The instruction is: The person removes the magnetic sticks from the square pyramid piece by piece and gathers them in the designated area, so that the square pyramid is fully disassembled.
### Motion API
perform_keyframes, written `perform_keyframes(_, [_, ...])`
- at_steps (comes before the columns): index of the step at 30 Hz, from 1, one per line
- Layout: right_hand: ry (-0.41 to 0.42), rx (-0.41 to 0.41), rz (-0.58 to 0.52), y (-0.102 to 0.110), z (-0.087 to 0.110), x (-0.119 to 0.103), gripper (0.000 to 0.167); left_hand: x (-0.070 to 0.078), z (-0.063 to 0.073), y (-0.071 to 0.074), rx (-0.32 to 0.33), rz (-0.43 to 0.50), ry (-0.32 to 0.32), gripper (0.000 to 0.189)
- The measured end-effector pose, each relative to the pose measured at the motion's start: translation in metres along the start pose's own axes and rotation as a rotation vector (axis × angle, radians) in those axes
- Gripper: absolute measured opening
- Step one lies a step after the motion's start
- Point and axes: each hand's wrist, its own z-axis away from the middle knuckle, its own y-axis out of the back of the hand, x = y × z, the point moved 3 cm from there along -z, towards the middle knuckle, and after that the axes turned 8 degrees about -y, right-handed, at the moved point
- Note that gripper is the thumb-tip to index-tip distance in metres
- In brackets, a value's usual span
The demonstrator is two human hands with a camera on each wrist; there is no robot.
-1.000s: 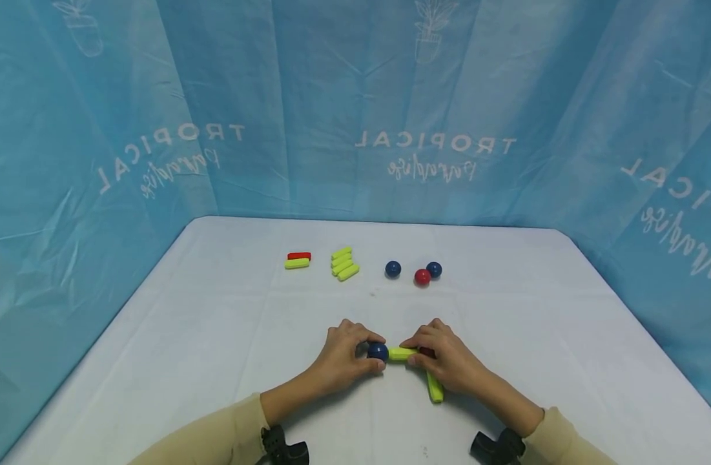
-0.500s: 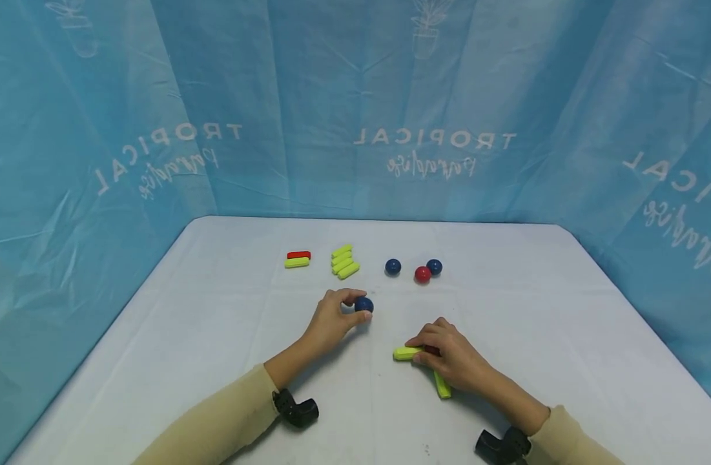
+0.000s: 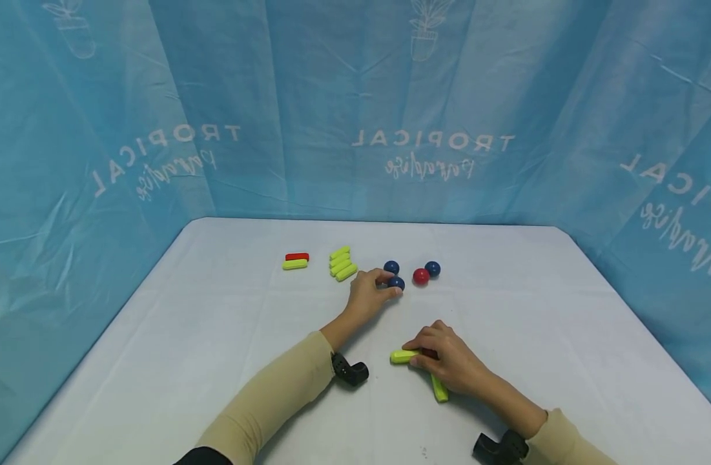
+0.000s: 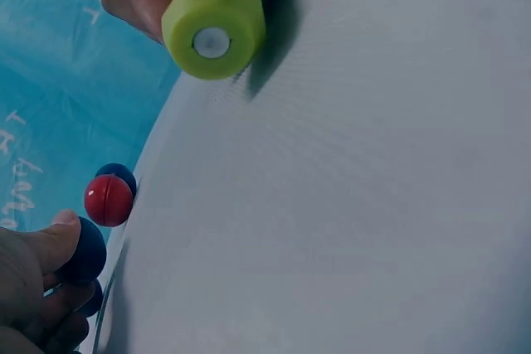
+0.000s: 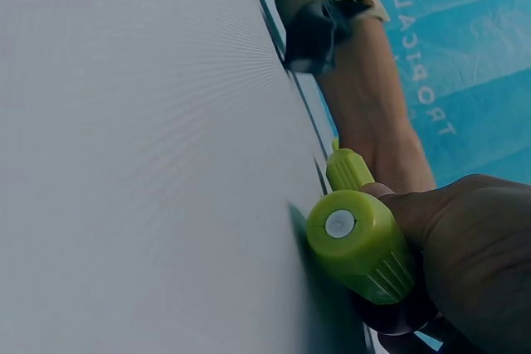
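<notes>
My left hand [image 3: 368,294] pinches a blue ball [image 3: 396,283] between thumb and fingers, just in front of another blue ball [image 3: 391,267] on the table. The left wrist view shows the pinched blue ball [image 4: 88,253] against the thumb. Nearer the front, my right hand [image 3: 448,358] grips a dark red ball [image 5: 397,317], mostly hidden by the fingers. One yellow-green rod [image 3: 403,356] sticks out from it to the left, its tip free. A second yellow-green rod [image 3: 439,389] points toward the front; its end has a pale round disc, seen in the right wrist view.
A red ball [image 3: 421,277] and a blue ball [image 3: 432,268] sit together right of my left hand. Several yellow-green rods [image 3: 343,263] lie side by side left of it. Farther left, a red rod [image 3: 297,257] lies behind a yellow-green rod [image 3: 295,264]. Blue curtains [image 3: 355,116] surround the white table.
My left hand has carried the blue ball away from the tip of the left-pointing rod, back and then right to the loose balls. My right hand keeps its grip, nearly in place.
</notes>
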Motion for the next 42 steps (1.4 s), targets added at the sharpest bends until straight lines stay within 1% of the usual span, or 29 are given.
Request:
perform_keyframes(5, [0.025,0.011,-0.007,0.000,0.000,-0.001,0.021,0.003,-0.009,-0.007,-0.009,-0.094,-0.014,0.040])
perform_keyframes(13, [0.014,-0.003,0.008,0.001,-0.001,-0.002,0.023,0.003,-0.015,-0.011,-0.019,-0.132,0.029,0.039])
perform_keyframes(17, [-0.022,-0.011,0.047,0.006,0.000,-0.003,0.028,0.004,-0.016,-0.012,-0.022,-0.125,0.033,0.040])
perform_keyframes(22, [-0.060,0.030,0.085,0.016,0.005,-0.002,0.033,0.004,-0.016,-0.013,-0.029,-0.119,0.034,0.040])
perform_keyframes(25, [-0.101,0.042,0.089,0.020,0.009,0.001,0.034,0.003,-0.016,-0.013,-0.035,-0.120,0.035,0.040])
perform_keyframes(28, [-0.162,0.029,0.083,0.023,0.012,0.004,0.032,0.002,-0.016,-0.014,-0.038,-0.122,0.039,0.040])
perform_keyframes(30, [-0.186,0.014,0.075,0.023,0.013,0.007,0.031,0.003,-0.016,-0.014,-0.037,-0.123,0.041,0.040])
perform_keyframes(33, [-0.195,-0.003,0.063,0.023,0.014,0.008,0.029,0.003,-0.015,-0.013,-0.035,-0.121,0.045,0.041])
perform_keyframes(37, [-0.197,-0.004,0.033,0.022,0.014,0.010,0.029,0.005,-0.012,-0.009,-0.022,-0.102,0.042,0.046])
perform_keyframes(40, [-0.206,-0.003,0.015,0.022,0.014,0.012,0.029,0.008,-0.004,-0.001,-0.016,-0.074,0.022,0.047])
perform_keyframes(42, [-0.211,-0.004,0.012,0.022,0.014,0.012,0.030,0.011,0.005,0.006,-0.022,-0.045,0.007,0.044])
